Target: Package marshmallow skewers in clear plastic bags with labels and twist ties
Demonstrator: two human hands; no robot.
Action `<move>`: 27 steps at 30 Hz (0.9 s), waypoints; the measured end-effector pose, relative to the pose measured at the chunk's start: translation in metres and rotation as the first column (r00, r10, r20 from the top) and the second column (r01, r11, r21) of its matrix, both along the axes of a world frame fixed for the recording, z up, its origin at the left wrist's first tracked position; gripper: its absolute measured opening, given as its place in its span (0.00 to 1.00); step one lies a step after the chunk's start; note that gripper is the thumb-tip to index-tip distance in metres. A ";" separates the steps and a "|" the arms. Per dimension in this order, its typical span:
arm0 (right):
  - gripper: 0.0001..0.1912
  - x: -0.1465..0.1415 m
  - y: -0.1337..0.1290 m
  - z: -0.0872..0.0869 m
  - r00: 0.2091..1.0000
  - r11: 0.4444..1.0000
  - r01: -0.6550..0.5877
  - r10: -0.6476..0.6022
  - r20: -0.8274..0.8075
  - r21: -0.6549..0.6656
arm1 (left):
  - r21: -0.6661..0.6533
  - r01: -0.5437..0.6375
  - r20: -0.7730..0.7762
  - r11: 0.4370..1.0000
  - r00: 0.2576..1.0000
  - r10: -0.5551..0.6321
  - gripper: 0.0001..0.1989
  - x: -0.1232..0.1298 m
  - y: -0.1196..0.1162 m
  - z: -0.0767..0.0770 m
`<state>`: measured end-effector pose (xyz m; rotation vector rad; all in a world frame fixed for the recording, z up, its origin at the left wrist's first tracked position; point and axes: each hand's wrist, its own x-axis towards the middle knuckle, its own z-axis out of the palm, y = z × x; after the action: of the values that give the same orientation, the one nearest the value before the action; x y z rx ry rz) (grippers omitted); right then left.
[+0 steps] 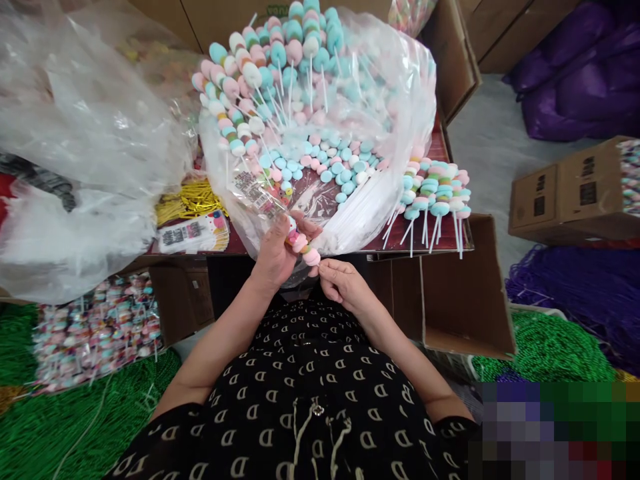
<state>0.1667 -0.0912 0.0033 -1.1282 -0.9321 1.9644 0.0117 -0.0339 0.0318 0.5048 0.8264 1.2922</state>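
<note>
A candy skewer [301, 244] with pink, white and coloured round pieces on a white stick runs diagonally between my hands. My left hand [275, 257] is shut around its upper part, near a printed label strip [256, 195] on the clear plastic bag [300, 200]. My right hand [343, 280] pinches the skewer's low end between thumb and fingers. That bag holds a large heap of pastel pink, blue and white candy skewers [295, 87]. A smaller bunch of loose skewers [436, 197] lies on the table to its right.
On the dark red table top [430, 243] lie gold twist ties [187, 205] and printed card packets [193, 233]. Crumpled clear plastic [75, 153] spreads to the left. Cardboard boxes, purple bags, and green and purple bead strands surround the table. Packed skewers [95, 333] lie low on the left.
</note>
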 end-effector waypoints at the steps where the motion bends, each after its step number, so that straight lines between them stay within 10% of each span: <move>1: 0.23 -0.001 0.000 -0.001 1.000 1.000 0.010 -0.010 -0.012 -0.004 | -0.003 0.015 -0.014 1.000 1.000 -0.015 0.18 0.000 -0.001 -0.002; 14: 0.26 0.004 0.002 -0.007 0.972 0.974 0.115 -0.151 0.182 0.195 | 0.106 -0.056 0.013 0.993 0.998 0.055 0.13 -0.026 0.015 0.022; 20: 0.18 0.010 0.003 -0.008 0.832 0.834 0.144 -0.393 0.391 0.533 | -0.039 -0.242 -0.017 0.969 0.970 0.242 0.08 -0.018 0.022 0.013; 27: 0.20 0.009 -0.001 -0.001 0.866 0.871 0.044 -0.277 0.416 0.489 | -0.131 -0.274 0.038 0.953 0.959 0.281 0.10 -0.018 0.023 0.002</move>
<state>0.1755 -0.0918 0.0020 -1.3662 -1.4203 1.2299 -0.0065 -0.0114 0.0342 0.2561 0.9487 1.4942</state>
